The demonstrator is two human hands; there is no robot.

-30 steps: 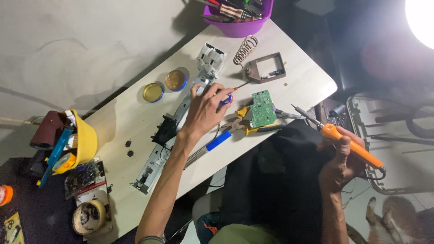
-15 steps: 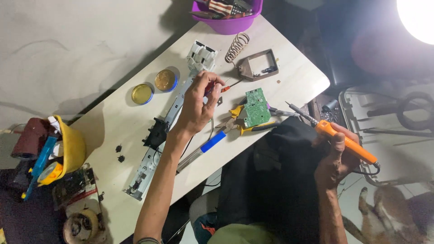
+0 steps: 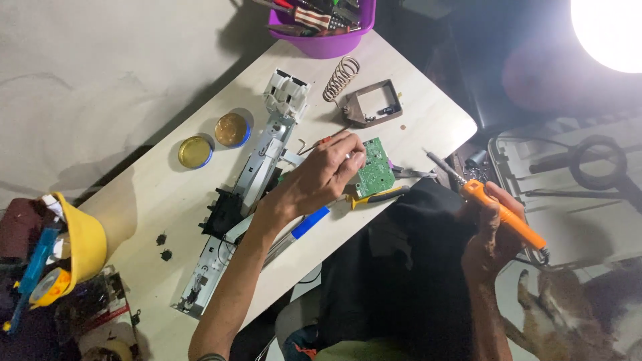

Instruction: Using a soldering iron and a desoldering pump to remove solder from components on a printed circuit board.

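Left hand (image 3: pixel 326 175) fingers pinched beside small green circuit board (image 3: pixel 374 175) on pale wooden table (image 3: pixel 428 110), possibly gripping thin wire, right hand (image 3: pixel 493 234) fist-wrapped round orange-handled soldering iron (image 3: pixel 498 210), off table edge, long grey metal printer rail (image 3: pixel 247 200) near left wrist.

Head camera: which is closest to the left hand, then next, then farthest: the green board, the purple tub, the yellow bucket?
1. Green board: right beside the left hand, at its fingertips.
2. Purple tub: up at the table's far edge, well beyond the hand.
3. Yellow bucket: farthest, off the table's left end.
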